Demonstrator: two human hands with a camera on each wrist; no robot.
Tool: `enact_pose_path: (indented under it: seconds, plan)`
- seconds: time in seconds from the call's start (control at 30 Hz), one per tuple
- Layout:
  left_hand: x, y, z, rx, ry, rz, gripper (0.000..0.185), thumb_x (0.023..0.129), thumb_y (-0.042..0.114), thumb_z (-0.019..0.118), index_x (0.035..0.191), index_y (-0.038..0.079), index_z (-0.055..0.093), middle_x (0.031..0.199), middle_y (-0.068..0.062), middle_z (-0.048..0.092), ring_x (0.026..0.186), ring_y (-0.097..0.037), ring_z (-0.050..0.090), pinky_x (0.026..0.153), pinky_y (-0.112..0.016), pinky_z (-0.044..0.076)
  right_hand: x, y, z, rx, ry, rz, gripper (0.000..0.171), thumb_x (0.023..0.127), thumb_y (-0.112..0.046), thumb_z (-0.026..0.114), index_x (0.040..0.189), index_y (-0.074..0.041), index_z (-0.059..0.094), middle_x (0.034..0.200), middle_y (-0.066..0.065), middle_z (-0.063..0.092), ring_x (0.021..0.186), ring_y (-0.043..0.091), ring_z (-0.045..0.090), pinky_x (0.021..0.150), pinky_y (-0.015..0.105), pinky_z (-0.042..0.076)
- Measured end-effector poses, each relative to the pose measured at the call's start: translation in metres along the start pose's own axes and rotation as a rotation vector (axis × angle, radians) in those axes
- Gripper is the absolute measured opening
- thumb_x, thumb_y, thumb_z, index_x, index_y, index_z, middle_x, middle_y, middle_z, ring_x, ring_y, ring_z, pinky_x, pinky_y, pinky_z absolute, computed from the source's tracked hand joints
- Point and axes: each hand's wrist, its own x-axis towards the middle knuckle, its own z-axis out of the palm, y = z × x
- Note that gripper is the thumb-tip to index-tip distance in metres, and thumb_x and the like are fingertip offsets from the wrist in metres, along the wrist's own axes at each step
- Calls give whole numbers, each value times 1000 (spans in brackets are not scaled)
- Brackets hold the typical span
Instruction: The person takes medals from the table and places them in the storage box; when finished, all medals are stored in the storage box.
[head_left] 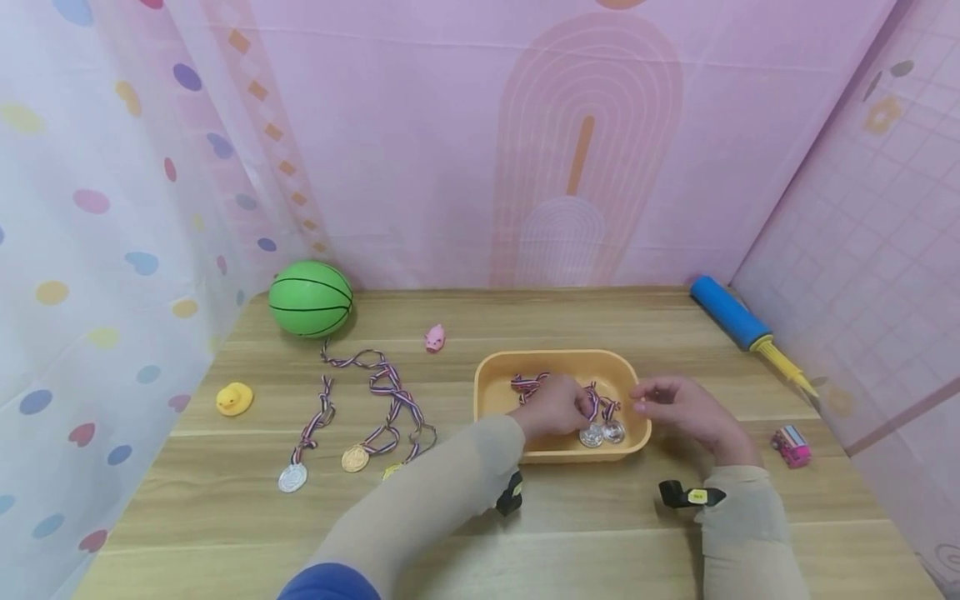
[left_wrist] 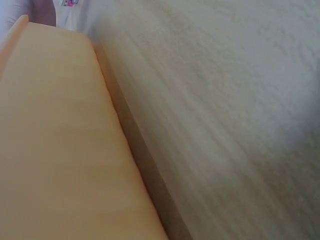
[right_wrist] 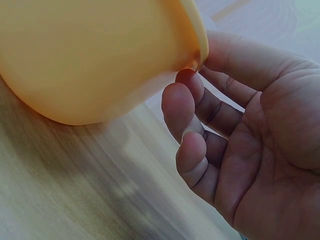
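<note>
My left hand (head_left: pixel 553 407) reaches into an orange-yellow plastic tray (head_left: pixel 487 392), fingers curled at the striped ribbon of a silver medal (head_left: pixel 591 435); the fingertips are partly hidden. Another silver medal (head_left: pixel 613 431) lies beside it, and more striped ribbon (head_left: pixel 528 382) shows behind the hand. At the tray's right end, my right hand (head_left: pixel 693 415) pinches the rim between thumb and fingers, with its other fingers loosely bent below in the right wrist view. The left wrist view catches only the tray's outer wall (left_wrist: pixel 60 125) and the wooden table (left_wrist: pixel 210 125).
Left of the tray lie a silver medal (head_left: pixel 292 477), a gold medal (head_left: pixel 356 458) and another gold one (head_left: pixel 392 471) partly behind my left arm. Around stand a green ball (head_left: pixel 311 299), yellow duck (head_left: pixel 235 399), pink pig (head_left: pixel 435 338), blue pump (head_left: pixel 731 313) and pink toy vehicle (head_left: pixel 792 447).
</note>
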Motion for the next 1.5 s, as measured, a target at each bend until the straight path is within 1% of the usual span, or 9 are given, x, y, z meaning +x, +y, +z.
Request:
enact_pose_path:
  seconds: [0.3,0.47,0.67,0.87,1.07,1.23,1.3,1.4,1.5]
  plan:
    - [-3,1,0,-12,6,-25,7,75,8,79,74,11,73,67,8,61,69,-8,52,68,-18,42,1,1,1,20,-2,3,32,87,-21,72,109,1,66,109,16,64,100,26,55,85,34,46]
    - [-4,1,0,-16,7,-36,8,75,10,80,74,12,72,69,9,62,71,-7,52,71,-19,42,1,0,1,13,2,8,31,87,-21,72,108,0,66,109,15,64,101,26,54,86,36,45]
    - [-3,-1,0,-18,11,-44,9,75,11,80,73,14,72,68,10,61,70,-7,52,70,-19,42,0,1,0,10,4,16,32,87,-22,72,109,0,66,110,16,64,101,26,54,87,38,44]
    - [-4,0,-5,-64,19,-31,10,75,11,79,72,15,71,69,10,61,71,-8,53,70,-20,42,1,1,0,18,-3,21,33,87,-22,72,110,1,66,111,17,64,102,27,55,87,38,44]
    - [-7,-1,-15,-130,41,-1,7,75,10,78,77,15,73,75,9,64,76,-8,55,71,-21,45,1,2,-1,20,-5,24,32,87,-21,72,110,1,66,112,17,63,102,26,54,87,38,44]
    - [-14,-1,-28,-243,58,10,6,79,12,78,81,13,74,77,7,67,72,-7,60,65,-21,50,-2,1,-2,13,1,41,36,86,-24,73,112,-1,65,114,16,62,103,25,55,86,37,46]
    - [-21,-1,-35,-316,59,4,7,79,12,79,84,13,73,78,7,67,71,-8,61,62,-23,51,-3,1,-2,16,2,49,38,85,-24,74,113,-1,65,115,16,62,104,25,55,85,36,46]
    - [-34,-4,-46,-416,62,-8,10,80,13,78,89,11,72,81,5,67,72,-11,62,64,-29,54,-3,0,-2,20,0,45,38,85,-24,74,114,-1,65,115,16,62,103,26,54,85,36,46]
    - [-52,-13,-58,-475,87,-7,17,82,13,76,97,7,71,85,2,67,75,-14,63,67,-35,56,-3,-1,-1,18,-1,46,38,85,-25,74,113,-1,65,115,16,61,103,26,54,85,37,46]
